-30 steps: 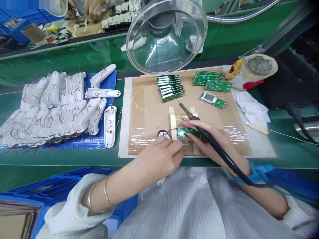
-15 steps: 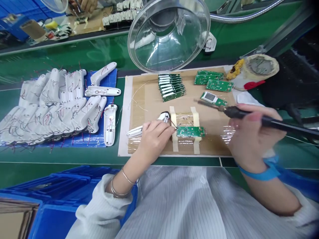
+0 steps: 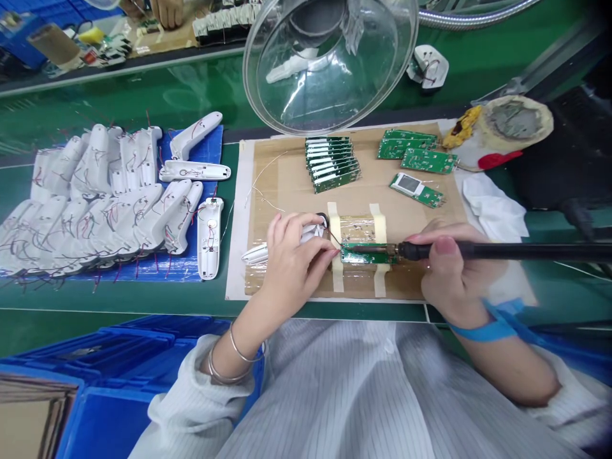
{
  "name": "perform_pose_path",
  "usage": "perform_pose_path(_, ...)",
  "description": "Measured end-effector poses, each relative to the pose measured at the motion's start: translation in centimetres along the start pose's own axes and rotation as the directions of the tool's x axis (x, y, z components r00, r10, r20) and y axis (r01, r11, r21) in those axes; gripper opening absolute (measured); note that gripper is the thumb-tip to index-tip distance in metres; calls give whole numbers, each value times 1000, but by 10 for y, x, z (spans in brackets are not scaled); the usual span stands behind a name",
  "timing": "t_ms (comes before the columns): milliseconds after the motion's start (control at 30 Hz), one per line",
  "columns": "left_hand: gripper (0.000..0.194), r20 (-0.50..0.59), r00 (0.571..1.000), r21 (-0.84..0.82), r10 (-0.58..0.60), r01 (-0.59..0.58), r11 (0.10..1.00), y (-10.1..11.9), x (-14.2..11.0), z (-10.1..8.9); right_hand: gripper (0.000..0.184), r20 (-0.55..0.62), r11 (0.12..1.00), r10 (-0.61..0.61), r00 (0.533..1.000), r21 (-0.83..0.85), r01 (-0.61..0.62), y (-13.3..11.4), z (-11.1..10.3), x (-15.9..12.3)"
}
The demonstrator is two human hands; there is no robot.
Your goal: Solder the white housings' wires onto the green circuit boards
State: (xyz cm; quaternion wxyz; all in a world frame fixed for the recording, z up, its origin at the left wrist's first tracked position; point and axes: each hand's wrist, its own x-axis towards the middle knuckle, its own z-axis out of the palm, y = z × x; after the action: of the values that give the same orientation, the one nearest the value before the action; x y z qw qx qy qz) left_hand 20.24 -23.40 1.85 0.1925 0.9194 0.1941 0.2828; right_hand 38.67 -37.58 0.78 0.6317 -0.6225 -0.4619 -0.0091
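My right hand grips a black soldering iron, held nearly level. Its tip lies over the left part of a green circuit board on the work mat; contact is hard to tell. My left hand pinches a thin dark wire at the board's left end, thumb and forefinger together. Under that hand lies a white plastic housing, partly hidden by the fingers. Two strips of cream tape run on either side of the board's place.
White housings with wires crowd a blue sheet at left. A row of boards and loose boards lie behind. A clear lamp shade hangs overhead. A round tin stands right. Another person's hand shows across.
My right hand let go of the board, swung the iron right, then brought its tip back over the board. My left hand shifted left and now pinches the wire at the board's end.
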Motion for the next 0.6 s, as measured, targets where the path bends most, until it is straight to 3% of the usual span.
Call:
perform_pose_path(100,1,-55,983,21,173,-172,985,-12,-1,0,21,-48,1000,-16,999,9,17,1,1,1)
perform_pose_path(167,7,-58,957,45,285,-283,958,-19,-2,-2,21,-63,1000,-24,998,7,25,2,2,1)
perform_pose_path(267,13,-30,927,45,374,-373,927,-27,-3,-7,22,-86,999,-35,996,3,35,2,3,0)
perform_pose_path(467,11,32,920,-22,391,-391,920,-30,-3,-13,22,-101,999,-47,994,10,49,2,4,0)
perform_pose_path(600,8,0,948,-44,317,-317,947,-24,-3,-11,22,-104,998,-51,993,14,53,1,5,2)
